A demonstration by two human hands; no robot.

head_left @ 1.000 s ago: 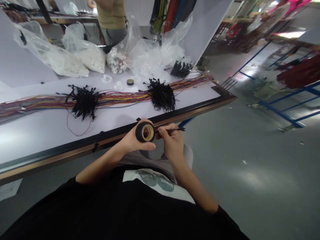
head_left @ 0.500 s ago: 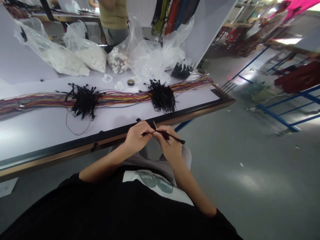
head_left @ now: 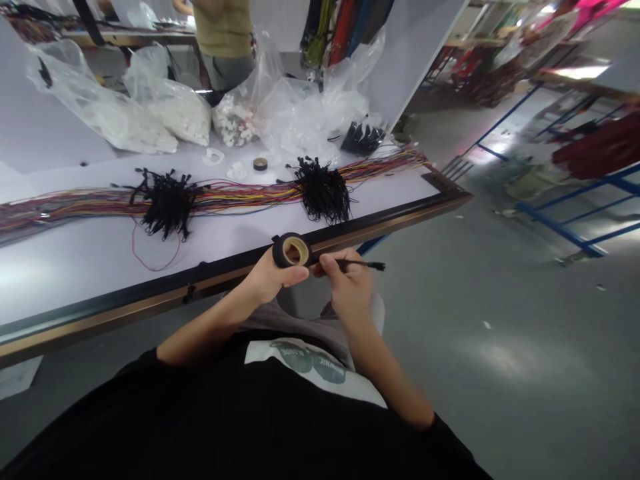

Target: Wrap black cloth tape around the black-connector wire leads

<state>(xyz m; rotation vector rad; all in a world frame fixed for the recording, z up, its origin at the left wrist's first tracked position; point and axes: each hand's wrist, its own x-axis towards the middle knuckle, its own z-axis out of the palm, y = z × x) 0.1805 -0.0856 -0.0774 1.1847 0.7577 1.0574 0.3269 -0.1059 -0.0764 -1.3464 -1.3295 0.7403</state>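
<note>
One black tape roll (head_left: 279, 252) sat clamped in the left hand (head_left: 267, 277) over the worktop's (head_left: 240, 243) near edge, partly hiding it; the right hand (head_left: 353, 288) pinched a dark cable (head_left: 373, 265), its inner end unclear. Wires (head_left: 245, 196) crossed the worktop; a cropped person (head_left: 223, 33) stood beyond, a blue frame (head_left: 555, 226) well right.

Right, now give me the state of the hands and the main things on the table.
Left hand: gripping the black tape roll.
Black tape roll: held, its hole facing the camera.
Right hand: pinching the black cable.
Black cable: held, one end sticking out.
Small tape roll: lying flat.
Coloured wires: stretched lengthwise.
Plastic bags: filled, slumped.
</note>
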